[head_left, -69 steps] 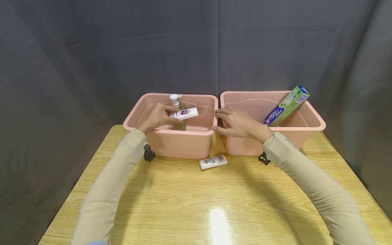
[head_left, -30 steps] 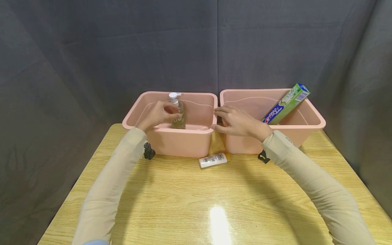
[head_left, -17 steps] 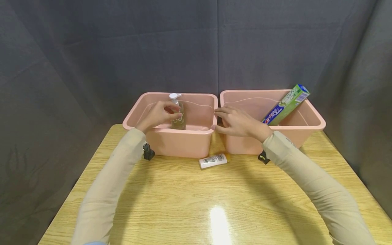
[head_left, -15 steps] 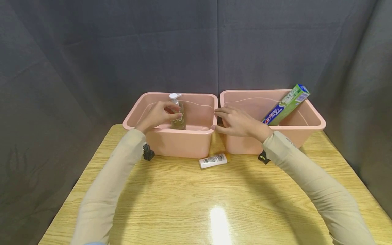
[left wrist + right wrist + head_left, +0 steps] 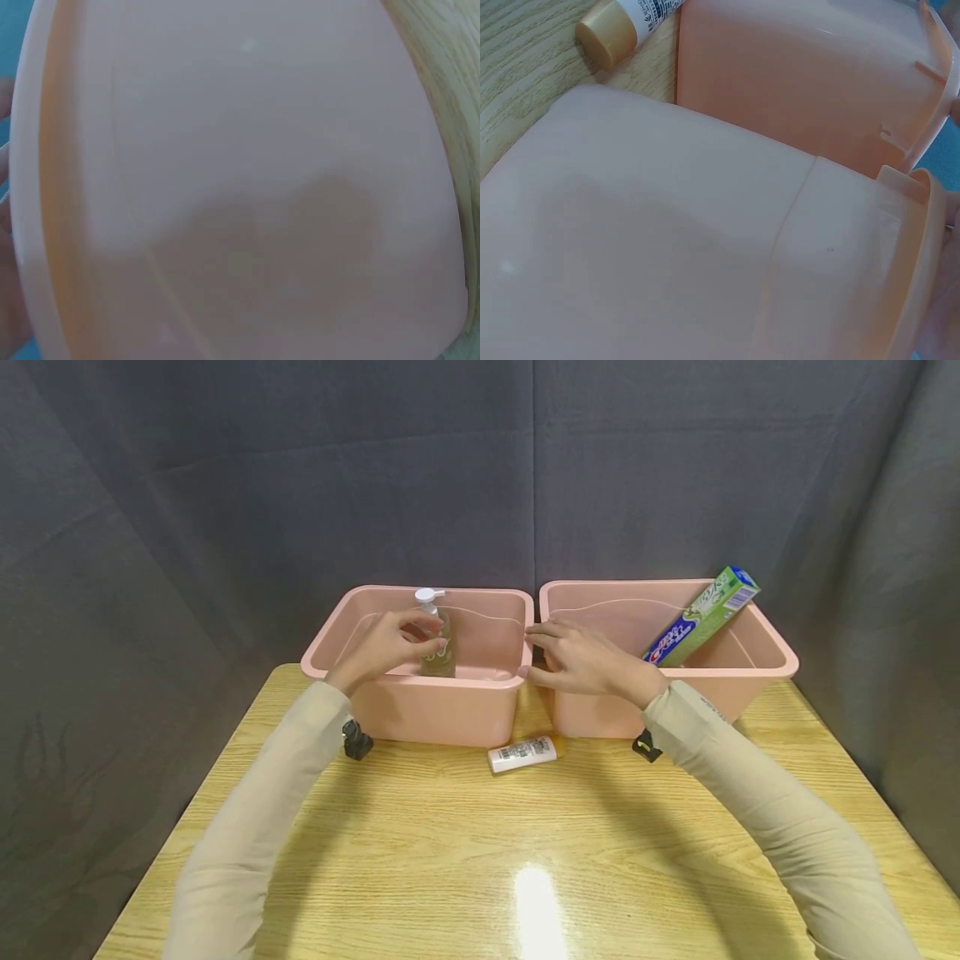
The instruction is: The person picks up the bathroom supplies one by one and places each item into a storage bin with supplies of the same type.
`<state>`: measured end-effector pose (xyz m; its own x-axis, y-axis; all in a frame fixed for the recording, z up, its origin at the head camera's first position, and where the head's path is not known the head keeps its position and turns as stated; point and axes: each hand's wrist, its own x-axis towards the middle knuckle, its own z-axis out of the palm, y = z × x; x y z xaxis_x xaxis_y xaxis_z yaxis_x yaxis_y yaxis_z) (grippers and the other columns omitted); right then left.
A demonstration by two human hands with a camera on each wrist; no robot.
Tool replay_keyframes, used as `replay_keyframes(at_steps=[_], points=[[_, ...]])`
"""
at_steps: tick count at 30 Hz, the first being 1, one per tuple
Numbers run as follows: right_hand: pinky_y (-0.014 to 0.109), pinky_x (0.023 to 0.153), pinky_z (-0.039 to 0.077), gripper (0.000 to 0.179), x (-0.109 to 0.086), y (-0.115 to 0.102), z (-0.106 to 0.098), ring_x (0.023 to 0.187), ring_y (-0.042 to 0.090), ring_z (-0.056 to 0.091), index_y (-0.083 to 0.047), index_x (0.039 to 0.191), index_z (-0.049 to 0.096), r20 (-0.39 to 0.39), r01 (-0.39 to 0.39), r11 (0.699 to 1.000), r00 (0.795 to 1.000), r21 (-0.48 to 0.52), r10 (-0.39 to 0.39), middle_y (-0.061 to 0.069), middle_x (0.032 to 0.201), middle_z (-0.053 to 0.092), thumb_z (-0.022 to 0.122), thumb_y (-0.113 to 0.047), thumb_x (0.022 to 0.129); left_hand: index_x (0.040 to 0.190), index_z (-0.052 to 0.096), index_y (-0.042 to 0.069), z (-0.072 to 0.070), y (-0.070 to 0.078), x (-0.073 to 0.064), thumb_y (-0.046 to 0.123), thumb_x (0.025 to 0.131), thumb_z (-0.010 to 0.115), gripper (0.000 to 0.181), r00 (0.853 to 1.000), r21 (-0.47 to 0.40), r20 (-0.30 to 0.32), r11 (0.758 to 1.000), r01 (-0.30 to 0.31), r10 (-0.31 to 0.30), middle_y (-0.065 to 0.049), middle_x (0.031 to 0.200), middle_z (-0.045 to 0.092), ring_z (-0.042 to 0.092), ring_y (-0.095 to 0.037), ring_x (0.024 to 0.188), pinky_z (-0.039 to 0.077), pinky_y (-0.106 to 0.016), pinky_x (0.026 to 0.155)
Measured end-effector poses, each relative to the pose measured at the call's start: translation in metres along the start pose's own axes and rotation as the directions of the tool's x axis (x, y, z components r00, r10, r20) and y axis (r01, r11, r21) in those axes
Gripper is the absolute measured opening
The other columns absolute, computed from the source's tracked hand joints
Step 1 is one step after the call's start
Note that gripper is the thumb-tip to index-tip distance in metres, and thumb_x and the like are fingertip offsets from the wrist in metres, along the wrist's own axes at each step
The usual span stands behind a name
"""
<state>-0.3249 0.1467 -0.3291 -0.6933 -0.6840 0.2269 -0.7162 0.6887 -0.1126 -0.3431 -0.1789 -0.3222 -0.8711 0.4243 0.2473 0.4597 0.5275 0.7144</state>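
My left hand reaches over the left pink bin, thumb and fingers apart and nothing between them. Right behind its fingertips stands a clear pump bottle with a white pump head, partly covered by the hand. My right hand lies across the gap between the bins, its fingertips at the left bin's right rim. A white bottle with a gold cap lies on its side on the table before the bins. Bin walls fill most of both wrist views, with the hands largely hidden behind the rims.
The right pink bin stands beside the left one. In it a green and blue toothpaste box leans, its upper end above the rim. Beneath is a wooden table; a dark curtain hangs close behind the bins.
The white tube-like item with a purple label that my left hand held has been let go and is out of sight. The left forearm has shifted slightly left. The right hand stays put.
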Motion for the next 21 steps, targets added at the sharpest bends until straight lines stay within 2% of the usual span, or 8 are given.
replay_keyframes(at_steps=[5,11,19,21], points=[[0.051,0.114,0.030,0.066,0.000,0.001,0.001,0.135,0.042,0.040,0.004,0.137,0.054,-0.010,0.010,1.000,1.000,-0.003,-0.011,0.020,0.144,0.049,0.054,-0.049,0.097,0.123,0.067,0.007,0.001,0.003,-0.002,0.021,0.089,0.075,0.037,0.999,-0.012,-0.004,0.999,-0.041,0.041,-0.012,0.116,0.067,0.064,-0.023,0.100,0.053,-0.038,0.089],[0.050,0.114,0.031,0.065,0.001,0.002,0.001,0.134,0.042,0.042,0.004,0.136,0.055,-0.032,0.027,1.000,0.999,-0.009,-0.027,0.021,0.142,0.051,0.055,-0.047,0.097,0.123,0.066,0.004,0.003,0.009,-0.003,0.016,0.088,0.076,0.038,0.995,-0.028,-0.024,0.995,-0.100,0.100,-0.010,0.112,0.068,0.065,-0.024,0.097,0.052,-0.045,0.091],[0.050,0.113,0.033,0.067,0.000,0.001,0.001,0.134,0.041,0.042,0.004,0.137,0.055,-0.018,0.011,1.000,1.000,-0.003,-0.011,0.020,0.143,0.050,0.054,-0.050,0.097,0.125,0.065,0.005,0.005,0.018,-0.009,0.018,0.088,0.077,0.042,0.994,-0.052,-0.024,0.993,-0.109,0.108,-0.010,0.113,0.068,0.066,-0.025,0.096,0.054,-0.040,0.087],[0.050,0.113,0.033,0.066,0.000,0.000,0.001,0.135,0.041,0.041,0.003,0.137,0.055,-0.016,0.007,1.000,1.000,-0.002,-0.007,0.019,0.143,0.050,0.054,-0.050,0.097,0.126,0.064,0.005,0.007,0.020,-0.010,0.017,0.087,0.077,0.042,0.992,-0.071,-0.019,0.990,-0.125,0.123,-0.010,0.113,0.068,0.065,-0.026,0.097,0.054,-0.042,0.088]])
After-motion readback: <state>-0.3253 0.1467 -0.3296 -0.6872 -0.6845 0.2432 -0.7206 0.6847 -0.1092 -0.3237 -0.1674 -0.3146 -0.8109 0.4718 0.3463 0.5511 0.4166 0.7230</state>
